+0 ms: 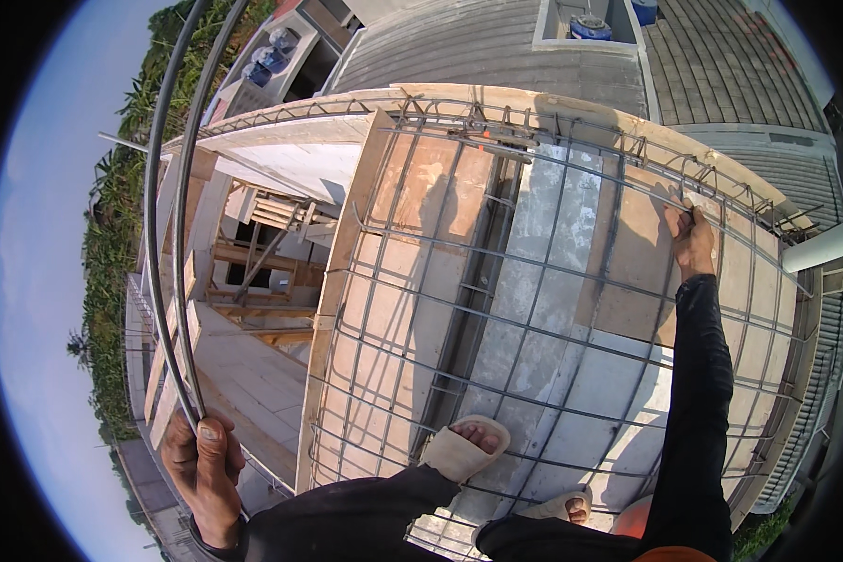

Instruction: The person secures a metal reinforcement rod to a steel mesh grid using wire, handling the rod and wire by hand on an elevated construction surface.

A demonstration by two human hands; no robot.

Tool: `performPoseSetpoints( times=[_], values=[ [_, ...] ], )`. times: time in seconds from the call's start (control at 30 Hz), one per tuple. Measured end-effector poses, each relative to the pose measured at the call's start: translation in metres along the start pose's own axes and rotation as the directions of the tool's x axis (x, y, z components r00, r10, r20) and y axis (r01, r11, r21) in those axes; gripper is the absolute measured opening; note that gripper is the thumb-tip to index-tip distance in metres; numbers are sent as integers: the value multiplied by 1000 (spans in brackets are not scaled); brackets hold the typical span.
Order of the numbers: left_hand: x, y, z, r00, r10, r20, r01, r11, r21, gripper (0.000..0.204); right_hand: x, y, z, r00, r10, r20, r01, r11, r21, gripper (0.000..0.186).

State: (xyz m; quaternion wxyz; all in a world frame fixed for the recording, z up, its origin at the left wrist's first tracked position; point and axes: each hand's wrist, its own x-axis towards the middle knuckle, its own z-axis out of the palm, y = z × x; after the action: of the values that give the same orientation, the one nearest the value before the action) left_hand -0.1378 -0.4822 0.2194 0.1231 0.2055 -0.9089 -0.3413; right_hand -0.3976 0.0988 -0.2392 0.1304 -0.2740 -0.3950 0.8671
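At the lower left, my left hand (208, 478) is closed round two long dark steel bars (160, 234) that rise upright and curve out past the top edge. My right hand (691, 225) reaches to the far right of a steel rebar grid (534, 290), its fingers curled on a thin bar beside the stirrup cage (684, 183) along the far edge. The grid lies over plywood formwork (431, 187) and a pale metal-looking strip (553, 225). My sandalled feet (464, 445) are on the grid at the bottom centre.
Left of a timber edge board (347, 262), an opening drops to timber framing (262, 281). A white pipe (815, 245) juts at the right. Grey roofs (478, 51), blue containers (270, 60) and trees (112, 272) lie beyond the slab.
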Motion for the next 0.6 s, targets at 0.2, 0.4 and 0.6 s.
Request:
performPoseSetpoints(
  times=[0.2,0.4,0.6],
  values=[
    [-1,5,-1,999,-28,28,27,999,18,46,6,13,4,998,63,-23,-64,996,-55,37],
    [-3,-7,-8,998,-3,61,3,1000,6,47,-8,17,19,988,101,-113,-105,994,-25,40],
    [7,-36,-13,998,-6,60,7,1000,-17,41,-25,-1,26,961,213,-179,-254,934,-251,39]
  ],
)
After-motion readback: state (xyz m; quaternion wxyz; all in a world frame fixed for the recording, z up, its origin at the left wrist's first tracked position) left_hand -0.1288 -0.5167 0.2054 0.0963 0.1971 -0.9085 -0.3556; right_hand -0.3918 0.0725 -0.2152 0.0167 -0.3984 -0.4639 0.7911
